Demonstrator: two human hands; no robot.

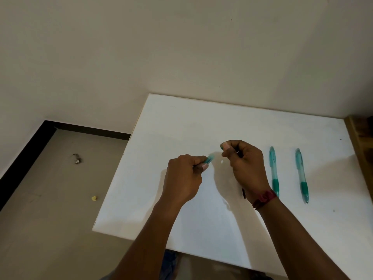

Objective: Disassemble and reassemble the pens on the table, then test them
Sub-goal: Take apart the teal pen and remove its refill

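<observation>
Both forearms reached in from the near edge over the white table [181,122]. A red band [264,198] sat on the right wrist. The left hand [184,174] was curled, thumb and fingers pinching a blurred teal pen part [209,159] that poked out toward the right. The right hand [245,164], just beside it and slightly farther, was curled too, its thumb and forefinger pinching a small teal bit [222,146]. A thin dark tip [243,194] showed below that hand's heel; I couldn't tell what it belonged to. The two hands were apart, both raised over the table. Between them a tiny white speck [222,161] lay on the table. Right of the right hand, two whole teal pens, the near pen [274,171] and the outer pen [302,175], lay side by side, apart, grips toward the person. On the floor to the left were a yellow scrap [94,198] and, farther, some dark debris [76,158]. A wooden edge [361,134] bordered the table's right side.
</observation>
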